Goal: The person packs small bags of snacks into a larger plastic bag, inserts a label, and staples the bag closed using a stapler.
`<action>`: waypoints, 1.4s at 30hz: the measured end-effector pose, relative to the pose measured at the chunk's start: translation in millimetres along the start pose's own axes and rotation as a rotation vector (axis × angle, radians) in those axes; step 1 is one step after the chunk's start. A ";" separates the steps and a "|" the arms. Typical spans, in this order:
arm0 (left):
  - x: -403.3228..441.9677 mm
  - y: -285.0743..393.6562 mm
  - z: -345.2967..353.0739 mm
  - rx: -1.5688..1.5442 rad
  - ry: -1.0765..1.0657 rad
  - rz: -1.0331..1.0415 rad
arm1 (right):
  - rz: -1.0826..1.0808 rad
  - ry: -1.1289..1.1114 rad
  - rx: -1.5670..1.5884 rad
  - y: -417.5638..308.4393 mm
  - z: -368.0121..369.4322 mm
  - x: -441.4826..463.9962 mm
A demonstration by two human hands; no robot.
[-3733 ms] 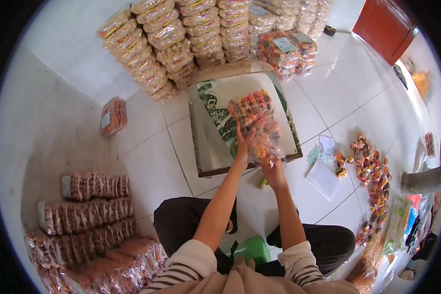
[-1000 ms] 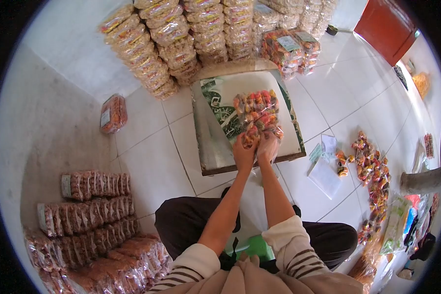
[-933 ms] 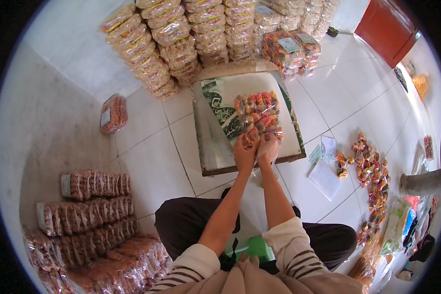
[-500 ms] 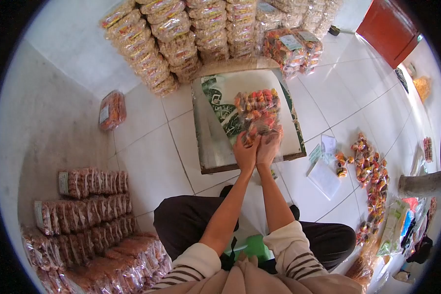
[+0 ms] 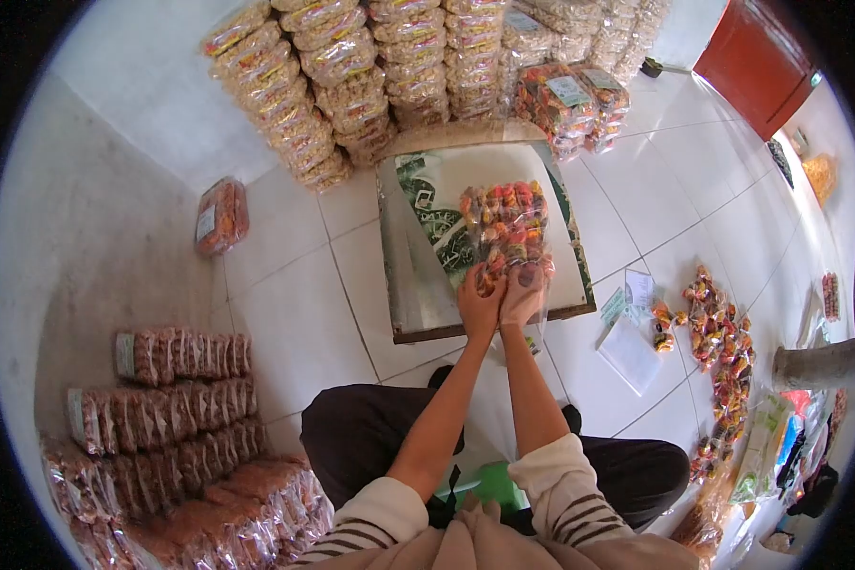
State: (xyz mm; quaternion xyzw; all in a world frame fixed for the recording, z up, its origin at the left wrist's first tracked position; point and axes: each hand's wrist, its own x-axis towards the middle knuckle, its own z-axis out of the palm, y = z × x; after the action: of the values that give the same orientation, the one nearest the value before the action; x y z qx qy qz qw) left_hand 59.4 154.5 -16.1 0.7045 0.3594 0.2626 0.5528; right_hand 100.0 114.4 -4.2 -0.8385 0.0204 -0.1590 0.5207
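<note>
A clear plastic bag of colourful small packs [image 5: 508, 214] lies on a low table [image 5: 418, 294] with a white and green top. At the bag's near end, my left hand [image 5: 482, 296] curls its fingers round the plastic and the packs inside. Close beside it on the right, my right hand [image 5: 522, 293] grips the same end, partly covered by transparent film. The packs sit in rows at the far end of the bag.
Tall stacks of bagged snacks [image 5: 342, 81] line the back wall, with filled colourful bags [image 5: 562, 100] beside them. Reddish-brown packs [image 5: 166, 408] are piled at left. Strings of small packs [image 5: 722, 351], plastic sleeves [image 5: 629, 353] and a green object [image 5: 497, 483] lie on the floor.
From holding the bag at a slant with hands apart, my hands have come together at its near end, and the bag now lies straighter on the table. Over the last half second they barely moved.
</note>
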 end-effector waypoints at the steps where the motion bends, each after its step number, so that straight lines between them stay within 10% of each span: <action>1: -1.5 1.4 -0.6 -0.001 0.001 -0.002 | -0.011 0.000 -0.004 -2.4 -2.1 -0.3; 8: 6.7 -16.3 4.6 -0.219 0.069 -0.108 | 0.143 -0.483 0.183 12.9 -33.1 -1.1; 10: 8.1 -15.4 1.6 -0.265 0.076 -0.164 | -0.283 -0.656 0.286 35.7 -39.9 -9.8; 16: 7.6 -0.3 -15.6 -0.460 -0.058 -0.401 | -0.184 -0.985 0.146 13.6 -68.1 -6.8; 19: 1.1 -4.9 -11.7 -0.436 -0.106 -0.275 | -0.514 -0.745 0.109 29.2 -43.0 -14.4; 24: -17.0 -4.2 -18.7 -0.006 -0.158 0.041 | -0.405 -0.559 0.065 17.9 -19.0 -21.1; 31: -17.6 4.6 -25.6 -0.334 -0.166 -0.217 | -0.329 -0.429 0.184 22.9 -28.0 -29.5; 36: -17.6 -12.4 -26.8 0.299 -0.063 0.001 | -0.229 -0.423 0.119 20.1 -25.9 -42.5; 42: -28.8 -13.8 -38.4 0.268 -0.140 0.069 | -0.244 -0.268 0.063 17.6 4.7 -32.4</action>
State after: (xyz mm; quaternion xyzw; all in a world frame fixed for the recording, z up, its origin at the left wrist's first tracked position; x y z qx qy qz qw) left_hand 9.6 155.9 -19.0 0.8004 0.3274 0.1815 0.4682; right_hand 72.9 116.9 -29.6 -0.8317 -0.1562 -0.1086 0.5216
